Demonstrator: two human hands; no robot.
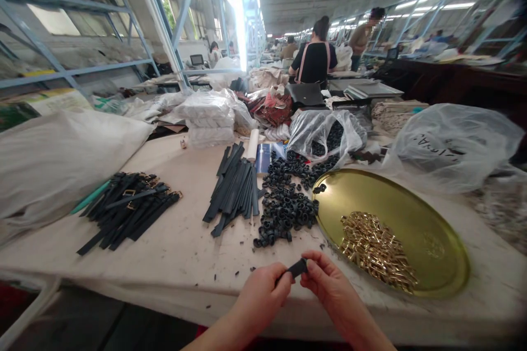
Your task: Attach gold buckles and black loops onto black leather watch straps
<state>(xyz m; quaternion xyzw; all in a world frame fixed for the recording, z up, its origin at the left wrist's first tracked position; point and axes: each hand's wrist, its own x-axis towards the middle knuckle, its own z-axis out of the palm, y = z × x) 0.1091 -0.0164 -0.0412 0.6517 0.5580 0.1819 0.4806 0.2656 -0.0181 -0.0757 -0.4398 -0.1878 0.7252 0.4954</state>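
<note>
Near the front edge of the table, my left hand point(265, 289) is closed around a short dark strap point(297, 268). My right hand point(327, 281) pinches the far end of that strap between thumb and fingers. Whether a small loop sits on that end I cannot make out. Just beyond my hands lies a heap of small black strap loops point(288, 211). To the right, a gold oval tray point(436, 230) bears a pile of small gold metal pieces point(376, 252) and a few black loops at its left rim.
Flat dark straps point(234, 186) lie left of the loops. Farther left is a pile of straps with gold buckles point(127, 208). A white roll point(252, 145), a blue packet point(267, 158) and plastic bags point(453, 142) stand behind. A person point(315, 57) works farther back.
</note>
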